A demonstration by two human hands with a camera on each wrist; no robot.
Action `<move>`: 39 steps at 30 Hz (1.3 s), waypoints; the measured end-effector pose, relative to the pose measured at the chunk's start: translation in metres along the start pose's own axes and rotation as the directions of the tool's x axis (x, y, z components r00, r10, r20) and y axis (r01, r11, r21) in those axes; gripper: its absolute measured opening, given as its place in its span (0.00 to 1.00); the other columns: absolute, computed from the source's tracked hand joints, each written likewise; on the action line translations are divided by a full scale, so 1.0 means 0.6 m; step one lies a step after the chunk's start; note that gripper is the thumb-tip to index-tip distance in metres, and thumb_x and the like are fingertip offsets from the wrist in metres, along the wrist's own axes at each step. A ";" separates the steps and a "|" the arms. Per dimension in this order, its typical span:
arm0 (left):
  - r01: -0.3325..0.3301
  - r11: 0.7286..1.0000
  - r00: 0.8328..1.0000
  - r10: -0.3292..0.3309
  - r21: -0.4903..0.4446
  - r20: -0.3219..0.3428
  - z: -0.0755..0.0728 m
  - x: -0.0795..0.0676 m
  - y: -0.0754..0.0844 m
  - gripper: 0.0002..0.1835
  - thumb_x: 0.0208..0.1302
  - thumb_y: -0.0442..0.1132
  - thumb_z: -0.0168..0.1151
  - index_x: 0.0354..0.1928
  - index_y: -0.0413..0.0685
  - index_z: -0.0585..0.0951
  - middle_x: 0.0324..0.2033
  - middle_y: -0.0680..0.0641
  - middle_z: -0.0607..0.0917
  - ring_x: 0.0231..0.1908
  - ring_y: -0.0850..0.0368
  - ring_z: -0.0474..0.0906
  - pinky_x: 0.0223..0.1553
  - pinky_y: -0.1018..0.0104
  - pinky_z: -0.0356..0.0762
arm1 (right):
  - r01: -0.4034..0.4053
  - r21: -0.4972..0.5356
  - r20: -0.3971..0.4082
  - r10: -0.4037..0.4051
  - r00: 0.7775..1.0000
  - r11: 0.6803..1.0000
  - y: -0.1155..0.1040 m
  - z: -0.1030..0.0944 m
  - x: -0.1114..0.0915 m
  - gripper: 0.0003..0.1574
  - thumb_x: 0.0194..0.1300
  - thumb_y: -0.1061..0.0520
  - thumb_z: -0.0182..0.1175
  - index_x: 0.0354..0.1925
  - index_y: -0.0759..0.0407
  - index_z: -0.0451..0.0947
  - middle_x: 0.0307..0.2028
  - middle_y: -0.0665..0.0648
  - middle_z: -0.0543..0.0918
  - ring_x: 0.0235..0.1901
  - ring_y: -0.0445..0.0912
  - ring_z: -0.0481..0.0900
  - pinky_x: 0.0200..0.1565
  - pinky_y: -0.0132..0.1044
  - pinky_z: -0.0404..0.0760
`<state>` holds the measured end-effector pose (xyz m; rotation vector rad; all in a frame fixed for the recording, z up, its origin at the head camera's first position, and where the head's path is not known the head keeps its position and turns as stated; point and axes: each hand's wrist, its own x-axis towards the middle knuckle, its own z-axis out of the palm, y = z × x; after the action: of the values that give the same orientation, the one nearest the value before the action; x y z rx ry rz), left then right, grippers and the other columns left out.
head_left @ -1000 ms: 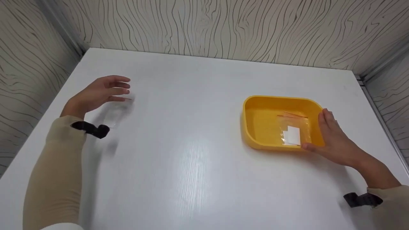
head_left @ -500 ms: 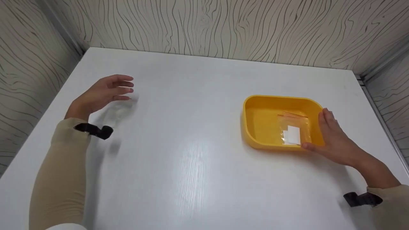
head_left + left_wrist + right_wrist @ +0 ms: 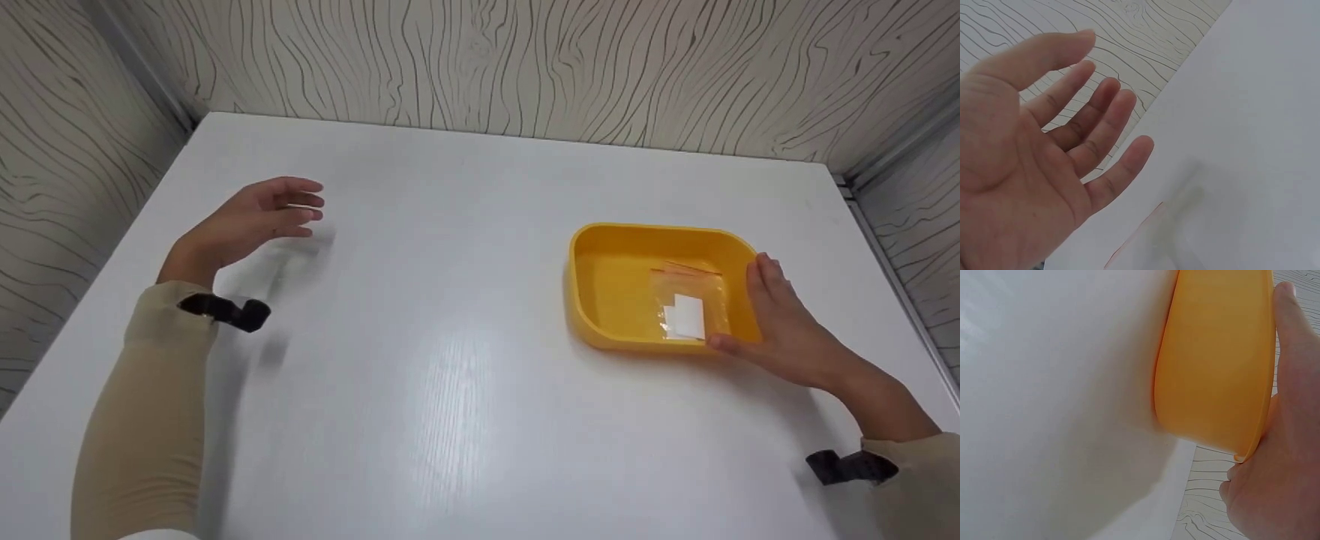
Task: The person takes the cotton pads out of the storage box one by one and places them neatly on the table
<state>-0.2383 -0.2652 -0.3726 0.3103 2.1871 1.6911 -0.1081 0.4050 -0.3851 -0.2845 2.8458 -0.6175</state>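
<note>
My left hand point(image 3: 251, 217) hovers over the left of the table, fingers apart and loosely bent, with nothing in its grasp. Beneath it lies a clear bag with a red line point(image 3: 1135, 233) along one edge; the hand hides most of it in the head view. On the right stands a yellow plastic bin point(image 3: 611, 343), held at its near right corner by my right hand point(image 3: 795, 337). The thumb lies on the front rim and the fingers reach along the right side. Inside are clear zip bags point(image 3: 690, 283) with red seal lines and white labels point(image 3: 689, 316), overlapping.
The white table point(image 3: 435, 300) reaches back to wood-patterned panels point(image 3: 480, 67) behind and at both sides. Black wrist cameras point(image 3: 232, 313) are strapped over both beige sleeves. Light reflects off the tabletop near its middle.
My left hand has drifted slightly to the right over the table, its fingers still loose. The right hand, the yellow bin and the bags in it have stayed in place.
</note>
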 end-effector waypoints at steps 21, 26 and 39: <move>0.013 1.000 1.000 -0.013 0.013 0.006 0.010 0.008 0.007 0.27 0.72 0.41 0.64 0.69 0.46 0.71 0.64 0.41 0.73 0.62 0.51 0.74 0.59 0.64 0.79 | 0.003 -0.014 -0.011 -0.003 1.000 1.000 -0.001 -0.001 0.002 0.76 0.65 0.37 0.65 0.76 0.71 0.22 0.77 0.70 0.22 0.76 0.68 0.25 0.69 0.75 0.43; 0.013 1.000 1.000 -0.014 0.010 0.014 0.012 0.010 0.010 0.27 0.72 0.41 0.64 0.69 0.46 0.71 0.65 0.40 0.73 0.62 0.52 0.74 0.59 0.64 0.79 | 0.004 -0.016 -0.008 -0.004 1.000 1.000 0.000 -0.001 0.002 0.76 0.66 0.37 0.65 0.76 0.71 0.22 0.77 0.70 0.22 0.76 0.68 0.24 0.69 0.74 0.41; -0.009 1.000 0.999 0.010 -0.013 0.044 0.019 0.019 0.018 0.26 0.73 0.40 0.63 0.69 0.46 0.71 0.63 0.44 0.75 0.62 0.52 0.74 0.58 0.65 0.79 | 0.011 -0.003 -0.004 -0.011 1.000 1.000 -0.001 -0.003 0.003 0.77 0.65 0.37 0.66 0.76 0.72 0.21 0.77 0.72 0.22 0.76 0.69 0.23 0.70 0.74 0.40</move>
<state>-0.2444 -0.2479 -0.3664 0.3516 2.1461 1.6868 -0.1100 0.4049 -0.3838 -0.2993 2.8514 -0.6171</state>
